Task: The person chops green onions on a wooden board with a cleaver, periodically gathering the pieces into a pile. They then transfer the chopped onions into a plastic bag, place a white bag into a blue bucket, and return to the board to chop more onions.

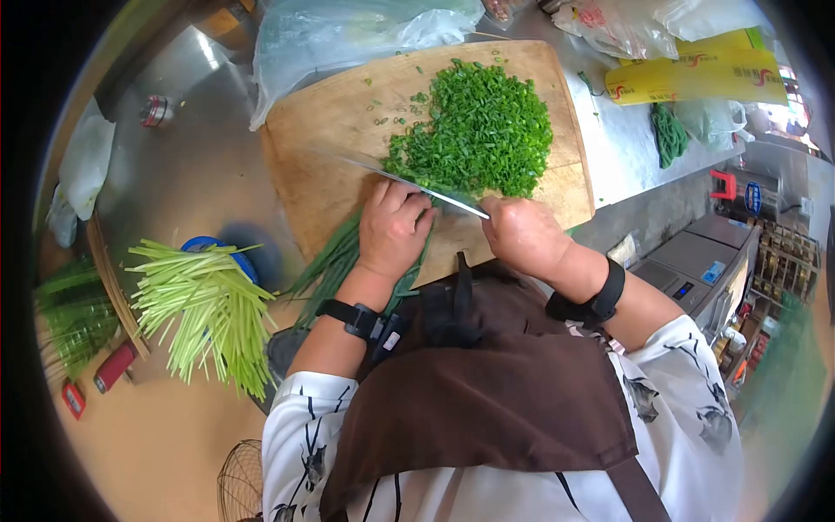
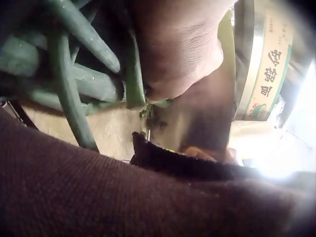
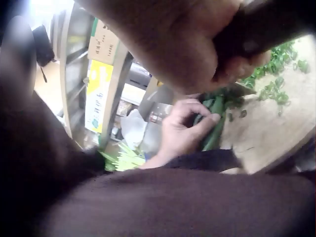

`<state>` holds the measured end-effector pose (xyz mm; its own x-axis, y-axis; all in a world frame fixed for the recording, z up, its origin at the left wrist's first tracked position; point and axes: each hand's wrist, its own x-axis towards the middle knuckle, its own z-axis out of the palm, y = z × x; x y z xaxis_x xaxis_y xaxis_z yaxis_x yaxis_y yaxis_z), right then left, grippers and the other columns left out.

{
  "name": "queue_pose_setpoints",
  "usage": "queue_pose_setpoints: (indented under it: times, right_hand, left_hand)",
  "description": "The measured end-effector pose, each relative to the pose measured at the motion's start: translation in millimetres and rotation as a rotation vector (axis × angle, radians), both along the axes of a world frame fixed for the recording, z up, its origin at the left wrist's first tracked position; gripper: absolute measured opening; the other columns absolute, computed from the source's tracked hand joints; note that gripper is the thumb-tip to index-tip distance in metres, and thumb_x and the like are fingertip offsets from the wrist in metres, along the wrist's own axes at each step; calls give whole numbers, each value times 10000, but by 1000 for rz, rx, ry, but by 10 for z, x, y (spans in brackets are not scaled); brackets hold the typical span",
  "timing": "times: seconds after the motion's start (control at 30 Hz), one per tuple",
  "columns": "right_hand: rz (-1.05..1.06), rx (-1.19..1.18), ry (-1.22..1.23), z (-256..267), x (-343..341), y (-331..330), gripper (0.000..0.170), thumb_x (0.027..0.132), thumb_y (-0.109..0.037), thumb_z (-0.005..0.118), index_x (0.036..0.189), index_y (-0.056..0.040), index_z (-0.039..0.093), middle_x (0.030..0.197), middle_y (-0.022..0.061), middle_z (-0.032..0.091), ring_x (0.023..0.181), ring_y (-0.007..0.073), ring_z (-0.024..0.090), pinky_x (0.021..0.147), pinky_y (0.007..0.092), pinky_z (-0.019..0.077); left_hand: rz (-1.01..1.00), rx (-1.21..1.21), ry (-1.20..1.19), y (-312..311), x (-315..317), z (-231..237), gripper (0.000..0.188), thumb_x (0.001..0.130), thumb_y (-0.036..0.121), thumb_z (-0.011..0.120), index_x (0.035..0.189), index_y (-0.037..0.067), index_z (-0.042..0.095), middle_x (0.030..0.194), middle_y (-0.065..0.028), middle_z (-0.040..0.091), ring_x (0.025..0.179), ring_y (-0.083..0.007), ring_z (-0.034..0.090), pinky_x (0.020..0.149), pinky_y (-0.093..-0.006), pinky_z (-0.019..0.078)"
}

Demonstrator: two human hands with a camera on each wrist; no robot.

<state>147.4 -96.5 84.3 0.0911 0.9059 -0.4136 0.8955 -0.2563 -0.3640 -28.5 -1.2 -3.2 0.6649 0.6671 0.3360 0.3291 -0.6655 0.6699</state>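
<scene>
On the wooden cutting board [image 1: 322, 148] lies a wide heap of chopped green onions [image 1: 491, 126]. My right hand [image 1: 532, 235] grips a knife [image 1: 448, 200] by its dark handle [image 3: 266, 29], the blade slanting left across the board between the heap and my left hand. With curled fingers, my left hand [image 1: 393, 230] holds a bunch of long green onions [image 1: 335, 257] near the board's front edge, its fingertips close beside the blade. In the left wrist view, thick green stalks [image 2: 64, 79] run beside the hand.
Pale cut stems [image 1: 200, 304] stick out of a blue-rimmed container [image 1: 209, 244] at the left. Clear plastic bags [image 1: 348, 43] lie behind the board. Yellow packaging [image 1: 696, 78] and a dark green bundle [image 1: 668, 135] sit at the back right. A brown apron [image 1: 496, 400] borders the board's front.
</scene>
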Motion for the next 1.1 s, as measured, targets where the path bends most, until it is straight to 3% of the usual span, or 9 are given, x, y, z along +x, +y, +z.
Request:
queue_pose_setpoints:
  times: [0.13, 0.27, 0.3, 0.37, 0.47, 0.6, 0.87, 1.0, 1.1]
  right_hand:
    - [-42, 31, 53, 127, 59, -36, 101, 830, -106, 546, 823, -12, 583, 714, 210, 627, 697, 407, 628, 656, 493, 510]
    - [7, -18, 21, 575, 108, -268, 114, 829, -94, 583, 910, -18, 609, 712, 205, 616, 687, 406, 618, 629, 476, 508]
    - [1, -31, 21, 579, 103, -281, 96, 827, -98, 574, 867, -15, 601, 711, 210, 619, 685, 406, 621, 633, 479, 509]
    - [-14, -52, 21, 540, 92, -292, 108, 822, -104, 556, 782, -9, 585, 710, 220, 625, 682, 406, 627, 639, 487, 512]
    - [14, 10, 4, 54, 40, -131, 113, 821, -113, 560, 777, -18, 602, 728, 222, 634, 684, 401, 632, 638, 485, 515]
    - [-32, 101, 58, -3, -1, 38, 113, 829, -127, 561, 811, -27, 612, 735, 213, 640, 700, 392, 640, 639, 482, 514]
    - [46, -63, -26, 652, 89, -289, 96, 810, -107, 555, 801, -22, 597, 724, 207, 640, 683, 379, 646, 629, 457, 519]
    - [9, -30, 0, 33, 27, -102, 96, 828, -122, 564, 832, -28, 585, 694, 212, 618, 657, 411, 620, 615, 491, 508]
    - [0, 59, 45, -23, -18, 19, 116, 828, -121, 549, 811, -28, 616, 733, 191, 646, 693, 389, 643, 627, 479, 517]
  left_hand:
    - [8, 24, -8, -10, -8, -9, 145, 672, 69, 746, 778, 77, 647, 919, -65, 585, 903, -279, 551, 759, -393, 477]
    - [18, 27, -3, -11, -2, 35, 142, 673, 71, 747, 771, 69, 644, 925, -72, 576, 899, -292, 547, 759, -400, 477]
    - [18, 21, 0, -12, 1, 37, 143, 674, 70, 746, 774, 67, 643, 925, -72, 576, 899, -292, 547, 760, -401, 476]
    - [15, 13, 7, 1, 6, 42, 146, 676, 67, 743, 781, 65, 642, 925, -74, 575, 897, -294, 547, 761, -402, 476]
    - [-6, -50, 10, 7, -4, 122, 157, 677, 69, 744, 800, 64, 647, 936, -77, 574, 903, -294, 545, 766, -402, 474]
    - [-13, -75, 28, -27, -78, 72, 178, 680, 72, 764, 837, 51, 683, 971, -100, 588, 932, -303, 555, 808, -401, 479]
    - [1, 62, 15, -7, -52, 65, 191, 668, 71, 753, 845, 70, 681, 975, -77, 584, 965, -297, 543, 808, -411, 466]
    - [-21, 39, 12, 0, -55, 88, 189, 666, 76, 756, 839, 76, 680, 974, -66, 592, 962, -291, 546, 804, -416, 466]
    - [-2, 9, 33, -43, -82, -2, 195, 667, 78, 756, 844, 80, 676, 972, -57, 594, 959, -285, 548, 796, -416, 465]
